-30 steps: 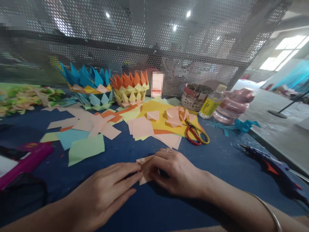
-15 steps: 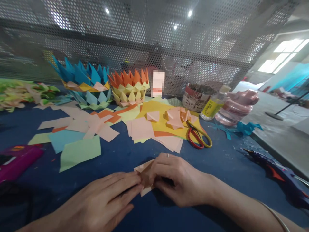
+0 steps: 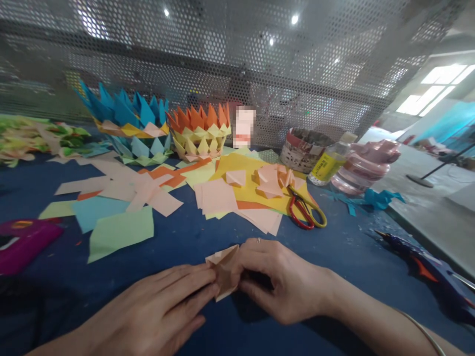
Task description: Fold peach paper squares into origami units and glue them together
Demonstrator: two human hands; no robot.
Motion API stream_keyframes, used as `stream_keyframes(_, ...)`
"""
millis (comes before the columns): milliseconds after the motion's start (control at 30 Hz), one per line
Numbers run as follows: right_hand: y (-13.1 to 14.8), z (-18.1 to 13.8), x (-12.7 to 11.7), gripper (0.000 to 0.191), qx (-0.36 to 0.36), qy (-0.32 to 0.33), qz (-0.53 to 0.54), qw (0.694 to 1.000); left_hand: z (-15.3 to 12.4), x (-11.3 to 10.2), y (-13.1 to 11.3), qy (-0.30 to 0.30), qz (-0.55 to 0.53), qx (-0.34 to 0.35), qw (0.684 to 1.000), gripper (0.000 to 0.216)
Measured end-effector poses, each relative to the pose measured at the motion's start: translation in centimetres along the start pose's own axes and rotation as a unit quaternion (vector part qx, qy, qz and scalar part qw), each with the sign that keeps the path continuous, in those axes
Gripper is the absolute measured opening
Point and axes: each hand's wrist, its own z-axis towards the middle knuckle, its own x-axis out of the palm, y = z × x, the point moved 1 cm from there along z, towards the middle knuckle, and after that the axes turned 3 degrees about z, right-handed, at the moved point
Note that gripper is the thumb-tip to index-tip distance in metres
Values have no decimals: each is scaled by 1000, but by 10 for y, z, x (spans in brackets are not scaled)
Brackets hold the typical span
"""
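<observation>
A small peach sheet of paper (image 3: 227, 276), partly folded, lies on the blue table between my hands. My right hand (image 3: 280, 277) is closed, with thumb and fingertips pinching the paper's right side. Its left edge is under the fingertips of my left hand (image 3: 159, 301), whose fingers stretch out flat and whose thumb stays apart from the paper. Fingers cover part of the folds. Beyond my hands is a stack of peach paper squares (image 3: 217, 195). Several folded peach pieces (image 3: 269, 180) rest on a yellow sheet (image 3: 237, 165), beside scissors (image 3: 306, 210) with red and yellow handles.
Paper crowns, one blue-topped (image 3: 129, 111) and one orange-topped (image 3: 200, 123), stand at the back. Loose strips (image 3: 111, 173) and a green sheet (image 3: 122, 232) lie left, near a magenta object (image 3: 29, 242). Rightward are a bottle (image 3: 328, 163), a pink jug (image 3: 367, 165) and a glue gun (image 3: 426, 267).
My right hand has shifted very slightly right and down, and the fold of the paper shows a little wider. My left hand stays in place.
</observation>
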Motion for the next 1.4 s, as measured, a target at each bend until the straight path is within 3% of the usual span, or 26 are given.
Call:
stream_keyframes(367, -5, 1, 3, 32, -56, -8, -42, 997, -1, 2, 1, 6, 35, 12, 999, 35)
stream_keyframes(600, -10, -1, 3, 31, -60, -11, -36, 997, 3, 0, -1, 4, 38, 26, 999, 40)
stream_keyframes(800, -9, -1, 3, 30, -50, -10, -57, 997, -3, 13, 4, 18, 45, 74, 996, 44)
stream_keyframes(1400, -10, -4, 3, 29, -61, 0, -87, 994, -7, 16, 2, 14, 48, 65, 997, 49)
